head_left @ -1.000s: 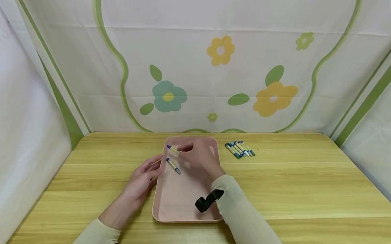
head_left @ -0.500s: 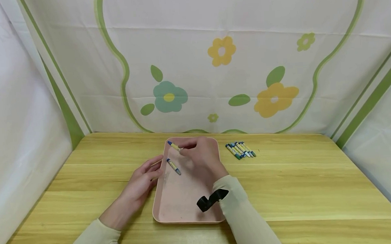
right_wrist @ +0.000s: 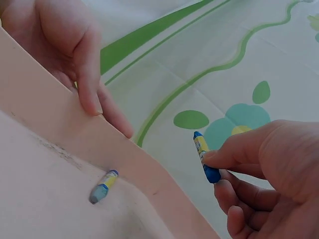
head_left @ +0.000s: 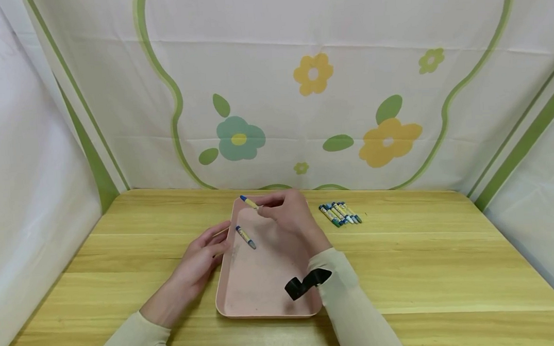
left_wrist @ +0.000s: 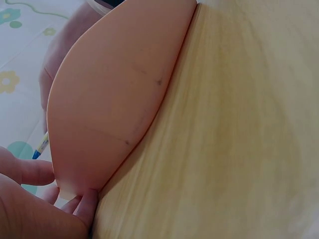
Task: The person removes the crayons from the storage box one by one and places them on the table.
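In the head view my right hand (head_left: 290,211) is above the far end of the pink tray (head_left: 263,282). Between thumb and fingers it pinches a blue crayon (right_wrist: 201,144) with a yellow label, tilted and raised off the tray floor. My left hand (head_left: 199,259) rests against the tray's left side, its fingers fairly straight. The left wrist view shows fingertips (left_wrist: 88,201) touching the outer wall. Inside the tray, near its left wall, lies a grey-blue crayon (head_left: 246,237) with a yellow label.
To the right of the tray, several crayons (head_left: 340,213) lie side by side on the wooden table (head_left: 425,270). A white cloth (head_left: 262,50) with printed flowers stands behind the table, and more cloth flanks both sides.
My right hand has lifted the blue crayon up and slightly away, toward the tray's far edge. The left hand, the tray and the other crayons have stayed in place.
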`<move>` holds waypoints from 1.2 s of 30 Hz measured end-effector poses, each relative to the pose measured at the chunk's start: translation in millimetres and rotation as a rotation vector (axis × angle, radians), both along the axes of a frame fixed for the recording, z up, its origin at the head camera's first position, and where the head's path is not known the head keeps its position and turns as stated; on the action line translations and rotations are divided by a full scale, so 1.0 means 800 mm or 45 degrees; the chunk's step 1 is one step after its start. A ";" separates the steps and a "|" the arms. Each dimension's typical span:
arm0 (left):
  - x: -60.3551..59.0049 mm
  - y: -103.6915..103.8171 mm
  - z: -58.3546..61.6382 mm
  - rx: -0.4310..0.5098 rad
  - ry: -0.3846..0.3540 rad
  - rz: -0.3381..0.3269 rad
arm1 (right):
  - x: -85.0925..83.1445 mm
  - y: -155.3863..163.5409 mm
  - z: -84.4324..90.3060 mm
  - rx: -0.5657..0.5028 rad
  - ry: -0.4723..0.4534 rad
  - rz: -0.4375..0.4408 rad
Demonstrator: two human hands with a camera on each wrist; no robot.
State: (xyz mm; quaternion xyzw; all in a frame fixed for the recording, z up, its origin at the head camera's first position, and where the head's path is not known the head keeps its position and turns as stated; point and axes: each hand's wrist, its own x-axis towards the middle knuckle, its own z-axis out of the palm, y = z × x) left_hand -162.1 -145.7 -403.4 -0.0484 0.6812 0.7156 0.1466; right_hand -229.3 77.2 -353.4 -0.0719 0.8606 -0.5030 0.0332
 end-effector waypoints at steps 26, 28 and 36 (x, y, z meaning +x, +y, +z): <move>-0.002 -0.003 -0.001 -0.004 0.006 0.009 | -0.016 0.073 0.004 0.012 -0.051 -0.147; -0.002 -0.003 -0.001 -0.005 0.006 0.008 | -0.018 0.077 0.003 0.011 -0.056 -0.165; -0.001 -0.003 0.000 -0.007 0.004 0.006 | -0.022 0.101 -0.002 -0.012 -0.043 -0.240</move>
